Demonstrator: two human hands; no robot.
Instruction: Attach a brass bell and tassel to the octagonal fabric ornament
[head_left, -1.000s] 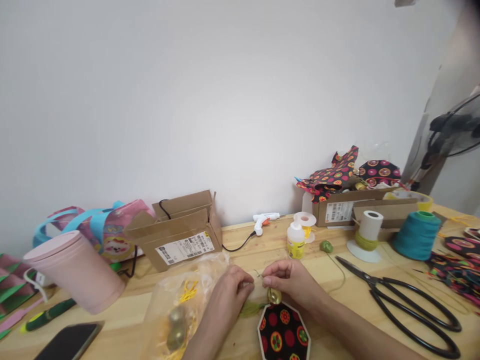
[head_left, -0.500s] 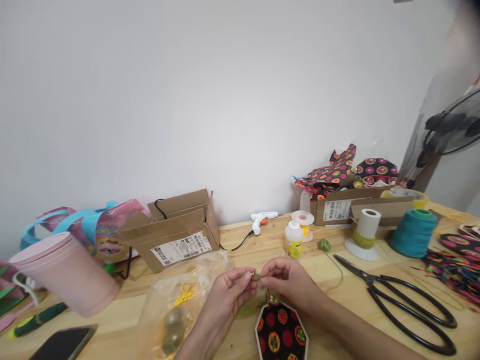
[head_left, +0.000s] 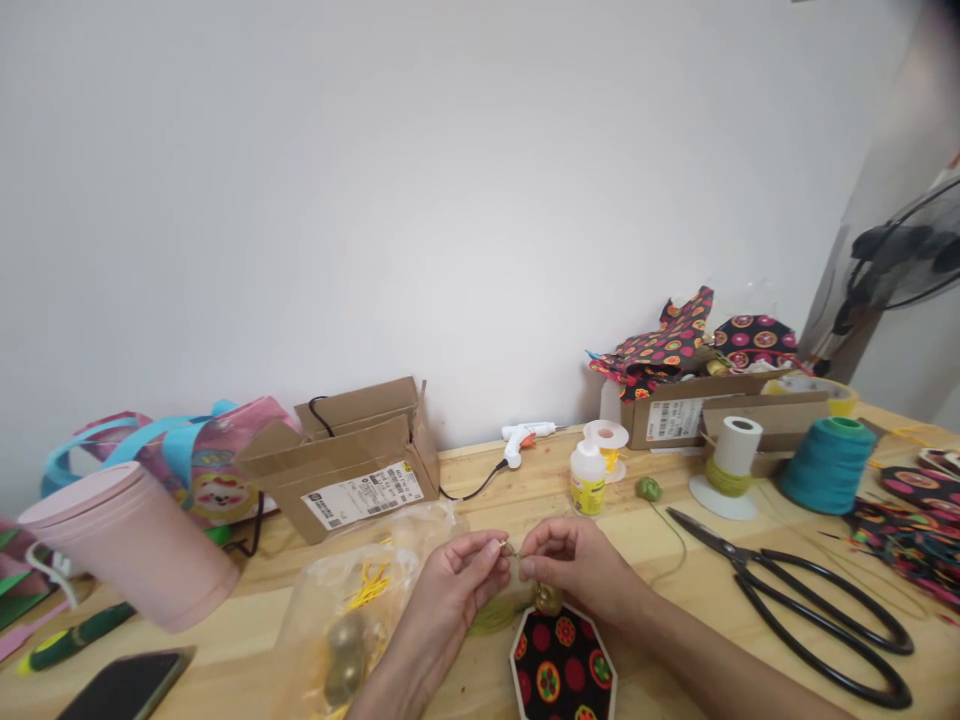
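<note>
My two hands meet over the bench (head_left: 634, 535), fingertips nearly touching. My left hand (head_left: 459, 590) pinches one part of a thin cord (head_left: 513, 553) between thumb and forefinger, and my right hand (head_left: 577, 565) grips it just beside, also between thumb and finger; the piece is so small here that it could be a loop or a knot, I can't tell which. Just below my right fingers sits a gold bell (head_left: 548, 598), at the top edge of an eight-sided patterned panel (head_left: 562, 660) lying in front of me. Loose green strands (head_left: 491, 617) lie between my left hand and the panel. A clear bag (head_left: 300, 610) is by my left forearm, and black-handled scissors (head_left: 739, 562) lie open beyond my right arm.
</note>
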